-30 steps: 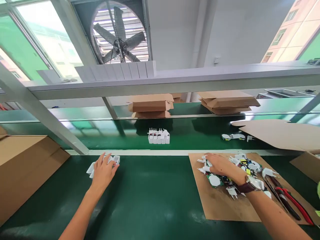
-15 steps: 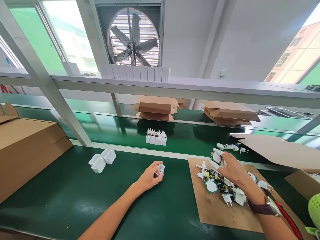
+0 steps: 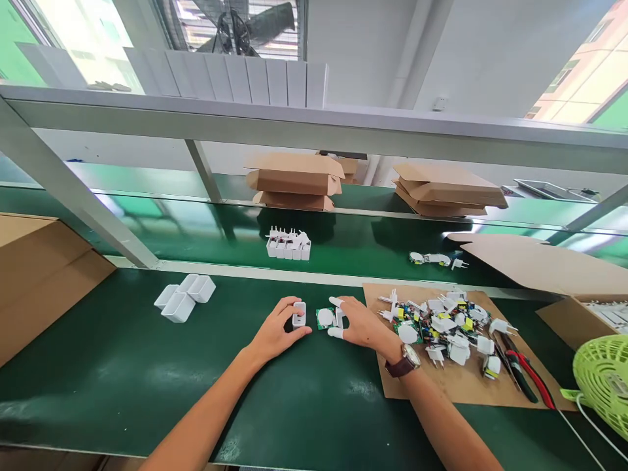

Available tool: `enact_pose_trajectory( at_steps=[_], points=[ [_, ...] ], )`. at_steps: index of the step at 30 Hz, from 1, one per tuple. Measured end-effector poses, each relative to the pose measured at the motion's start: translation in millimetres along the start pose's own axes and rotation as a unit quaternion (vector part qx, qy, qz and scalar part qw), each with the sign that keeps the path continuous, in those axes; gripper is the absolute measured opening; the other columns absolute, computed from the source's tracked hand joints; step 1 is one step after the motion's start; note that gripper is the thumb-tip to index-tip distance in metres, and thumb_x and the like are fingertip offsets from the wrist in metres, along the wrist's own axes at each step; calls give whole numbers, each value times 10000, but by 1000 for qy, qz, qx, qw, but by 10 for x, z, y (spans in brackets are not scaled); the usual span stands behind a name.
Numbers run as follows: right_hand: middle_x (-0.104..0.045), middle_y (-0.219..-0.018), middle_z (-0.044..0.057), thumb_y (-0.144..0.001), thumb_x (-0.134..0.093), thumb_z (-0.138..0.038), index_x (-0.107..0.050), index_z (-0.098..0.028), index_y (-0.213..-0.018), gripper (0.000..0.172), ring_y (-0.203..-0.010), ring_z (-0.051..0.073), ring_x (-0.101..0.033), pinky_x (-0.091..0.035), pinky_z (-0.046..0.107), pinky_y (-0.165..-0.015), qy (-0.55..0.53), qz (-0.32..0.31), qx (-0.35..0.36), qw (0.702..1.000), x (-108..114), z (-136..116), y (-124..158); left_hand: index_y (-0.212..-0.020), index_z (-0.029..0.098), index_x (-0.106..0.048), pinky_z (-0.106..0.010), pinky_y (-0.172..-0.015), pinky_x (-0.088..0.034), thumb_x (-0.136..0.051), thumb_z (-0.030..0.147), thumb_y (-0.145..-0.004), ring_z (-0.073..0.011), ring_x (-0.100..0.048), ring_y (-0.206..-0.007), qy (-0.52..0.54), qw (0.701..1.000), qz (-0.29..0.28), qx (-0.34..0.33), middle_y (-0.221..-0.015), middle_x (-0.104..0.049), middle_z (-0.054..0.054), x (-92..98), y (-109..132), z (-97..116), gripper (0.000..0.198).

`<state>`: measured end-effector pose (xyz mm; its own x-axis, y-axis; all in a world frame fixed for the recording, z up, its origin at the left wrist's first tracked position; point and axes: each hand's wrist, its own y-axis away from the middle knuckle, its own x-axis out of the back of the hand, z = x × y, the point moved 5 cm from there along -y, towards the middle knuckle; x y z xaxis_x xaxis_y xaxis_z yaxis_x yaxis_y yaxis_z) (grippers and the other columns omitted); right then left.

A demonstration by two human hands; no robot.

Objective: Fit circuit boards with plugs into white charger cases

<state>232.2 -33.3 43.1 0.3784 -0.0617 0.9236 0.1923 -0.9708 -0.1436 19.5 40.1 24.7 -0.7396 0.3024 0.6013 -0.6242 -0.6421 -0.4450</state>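
My left hand (image 3: 275, 331) is closed around a small white plastic housing (image 3: 299, 320), whose open end faces me, just above the green work surface. Facing it, my right hand (image 3: 364, 324), with white covers on the thumb and a fingertip, grips a small circuit board (image 3: 324, 318) with a round white part on it. A narrow gap separates the board from the housing. To the right, a pile of plug circuit boards (image 3: 444, 324) lies on a cardboard sheet (image 3: 412, 386).
Several empty white housings (image 3: 179, 306) stand at the left. A row of filled housings (image 3: 288, 246) is on the back ledge, with loose boards (image 3: 436, 260) farther right. Red-handled pliers (image 3: 532, 376) and a green fan (image 3: 603, 373) are at the right; a cardboard box (image 3: 44, 281) is at the left.
My right hand has come left from the pile with a circuit board, close to the housing. My left hand still holds the housing, now turned toward me. The view has tilted down.
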Motion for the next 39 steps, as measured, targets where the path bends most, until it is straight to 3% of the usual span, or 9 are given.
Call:
enact_pose_trajectory(
  at_steps=[7, 10, 12, 17, 21, 25, 29, 34, 39],
  points=[
    [-699, -1242, 109, -891, -606, -118, -651, -242, -1245, 377, -1133, 266, -641, -535, 465, -956, -71, 95, 46, 992, -48, -70, 179, -1172, 251, -576, -367, -984, -564, -717, 318, -890, -217, -651, -1154, -1, 1000, -11, -14, -1274, -614, -93, -34, -12, 42, 322],
    [-735, -972, 85, -946, -588, -183, -702, -216, -1057, 162, -896, 237, -667, -549, 405, -825, -53, 110, 0, 993, -44, -70, 135, -1178, 256, -571, -372, -995, -559, -708, 322, -900, -217, -650, -1158, 2, 1000, -16, -17, -1267, -619, -87, -34, -11, 54, 318],
    [-732, -993, 105, -958, -589, -215, -697, -197, -1042, 138, -908, 255, -668, -551, 414, -819, -18, 128, -38, 991, -10, -33, 124, -1191, 259, -568, -378, -1004, -554, -708, 333, -900, -224, -644, -1178, 5, 1000, -21, -11, -1277, -620, -85, -35, -12, 48, 331],
    [-681, -1211, 141, -908, -683, -302, -598, -191, -1289, 407, -1096, 303, -636, -555, 471, -921, -13, 120, -43, 992, 15, -4, 185, -1277, 266, -525, -376, -925, -585, -767, 363, -842, -222, -687, -1055, 16, 996, -44, 79, -1246, -655, -68, -56, 0, -51, 507],
    [-681, -1154, 148, -861, -635, -164, -612, -176, -1245, 385, -1084, 324, -623, -563, 504, -900, 2, 79, -39, 996, -93, -20, 197, -1415, 281, -434, -423, -974, -570, -808, 370, -799, -250, -677, -1102, 15, 992, -62, 109, -1300, -636, -82, -45, 10, -65, 726],
    [-647, -1181, 152, -832, -575, -122, -541, -171, -1324, 496, -1094, 312, -622, -579, 504, -903, -72, 159, -42, 984, -50, -72, 206, -1512, 268, -338, -474, -1065, -514, -796, 341, -803, -284, -618, -1214, 39, 995, -68, 63, -1326, -588, -114, -17, -2, 24, 847],
    [-599, -1240, 121, -882, -565, -136, -471, -243, -1399, 537, -960, 221, -659, -619, 374, -758, -189, 202, 28, 961, 100, -269, 249, -1524, 278, -309, -435, -1035, -535, -683, 305, -895, -227, -648, -1116, 68, 996, -45, 38, -1237, -606, -86, -55, -1, 59, 732],
    [-593, -1288, 147, -934, -620, -200, -416, -253, -1449, 557, -1202, 290, -603, -591, 486, -945, -133, 272, 46, 952, 197, -418, 278, -1485, 298, -382, -417, -952, -562, -832, 410, -784, -247, -627, -1094, -38, 998, 21, 46, -1254, -566, -92, -67, 3, 44, 840],
    [-591, -1336, 154, -939, -587, -176, -412, -244, -1486, 578, -1213, 280, -618, -618, 440, -911, -144, 284, -5, 948, 151, -313, 264, -1462, 315, -435, -370, -840, -580, -869, 459, -729, -186, -623, -911, -46, 994, -35, 96, -1285, -543, -76, 7, 13, 37, 865]
  ],
)
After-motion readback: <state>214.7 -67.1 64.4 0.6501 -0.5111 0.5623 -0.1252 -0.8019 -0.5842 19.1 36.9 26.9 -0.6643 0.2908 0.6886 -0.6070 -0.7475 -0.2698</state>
